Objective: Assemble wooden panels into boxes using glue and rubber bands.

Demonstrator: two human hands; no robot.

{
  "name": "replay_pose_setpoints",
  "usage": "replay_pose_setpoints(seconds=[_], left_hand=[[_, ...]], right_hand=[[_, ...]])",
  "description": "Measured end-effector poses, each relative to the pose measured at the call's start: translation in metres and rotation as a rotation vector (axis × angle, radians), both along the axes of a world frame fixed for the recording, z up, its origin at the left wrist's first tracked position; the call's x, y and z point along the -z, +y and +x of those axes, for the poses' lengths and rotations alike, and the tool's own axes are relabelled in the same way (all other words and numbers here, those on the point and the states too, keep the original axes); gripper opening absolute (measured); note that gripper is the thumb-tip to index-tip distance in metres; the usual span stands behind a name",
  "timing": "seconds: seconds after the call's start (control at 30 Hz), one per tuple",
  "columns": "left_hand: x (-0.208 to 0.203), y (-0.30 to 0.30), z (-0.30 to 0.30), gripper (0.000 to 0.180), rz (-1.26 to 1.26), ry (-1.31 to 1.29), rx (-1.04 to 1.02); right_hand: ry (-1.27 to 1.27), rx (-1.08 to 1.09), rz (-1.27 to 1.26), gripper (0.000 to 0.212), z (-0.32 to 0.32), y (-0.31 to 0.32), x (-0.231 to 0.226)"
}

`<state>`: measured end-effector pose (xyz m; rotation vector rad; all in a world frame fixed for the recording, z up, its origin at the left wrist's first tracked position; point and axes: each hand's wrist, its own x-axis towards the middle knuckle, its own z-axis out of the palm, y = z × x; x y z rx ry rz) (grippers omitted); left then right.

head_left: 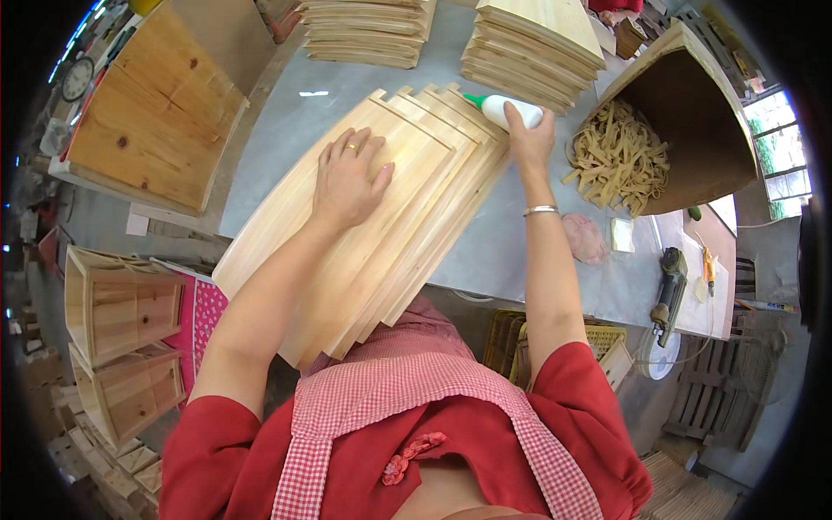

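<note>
Several pale wooden panels (381, 217) lie fanned out in a slanted stack on the grey table (286, 130), overhanging its near edge. Each panel's far end is stepped with a notched edge. My left hand (351, 178) rests flat on the top panel, fingers stretched out, a ring on one finger. In my right hand (530, 139) is a white squeeze bottle (501, 111) with a green nozzle, tilted over the far right corner of the fan. The nozzle tip points left, close to the panels' notched ends; whether it touches wood I cannot tell.
Two stacks of panels, one left (364, 35) and one right (533, 52), stand at the table's far side. A box (715, 130) of tangled tan strips (620, 156) lies at the right. Nearer are a pink cloth (585, 238) and a dark power tool (669, 290). Wooden boxes (130, 312) stand left.
</note>
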<state>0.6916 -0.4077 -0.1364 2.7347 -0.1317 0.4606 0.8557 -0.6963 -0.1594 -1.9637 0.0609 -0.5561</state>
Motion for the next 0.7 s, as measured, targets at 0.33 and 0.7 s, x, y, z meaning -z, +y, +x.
replay_pose_setpoints(seconds=[0.33,0.7], left_hand=[[0.000,0.001,0.001,0.048,-0.017,0.026,0.009],[0.000,-0.001,0.001,0.048,0.024,0.017,-0.014]], right_hand=[[0.033,-0.109,-0.257,0.067,0.029,0.003,-0.008],[0.211,0.062,-0.228,0.066,-0.025,-0.088,-0.030]])
